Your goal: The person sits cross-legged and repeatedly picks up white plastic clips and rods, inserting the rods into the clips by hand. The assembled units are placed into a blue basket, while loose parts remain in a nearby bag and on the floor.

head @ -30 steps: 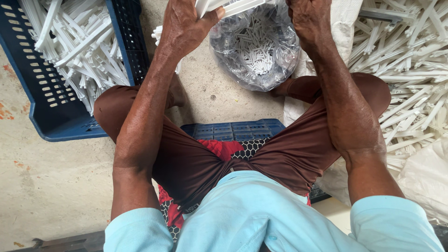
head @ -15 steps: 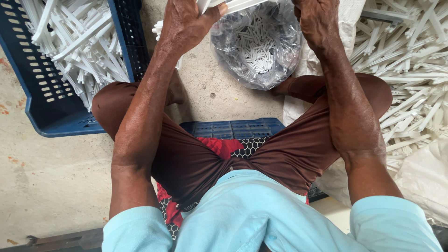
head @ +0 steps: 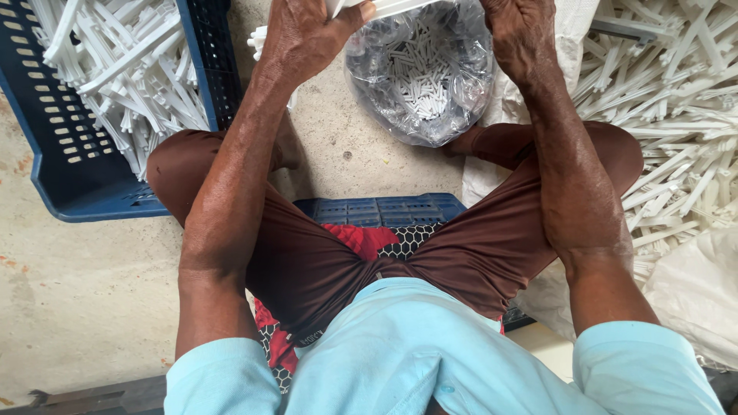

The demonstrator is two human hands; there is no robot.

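While a white plastic strip (head: 384, 8) is gripped by both hands, left hand (head: 307, 34) and right hand (head: 519, 31), above the part-filled clear bag (head: 419, 73), many strips (head: 669, 115) lie unprocessed at right.

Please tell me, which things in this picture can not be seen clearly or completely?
- White plastic piece, head view: the top edge cuts it off, so its shape is unknown.
- Right hand: fingers run past the top edge; its grip cannot be told.
- Small white parts in the clear bag: too small, and glare blurs them.
- Blue crate: cut by the left and top edges.
- Seat crate: mostly hidden by the legs.
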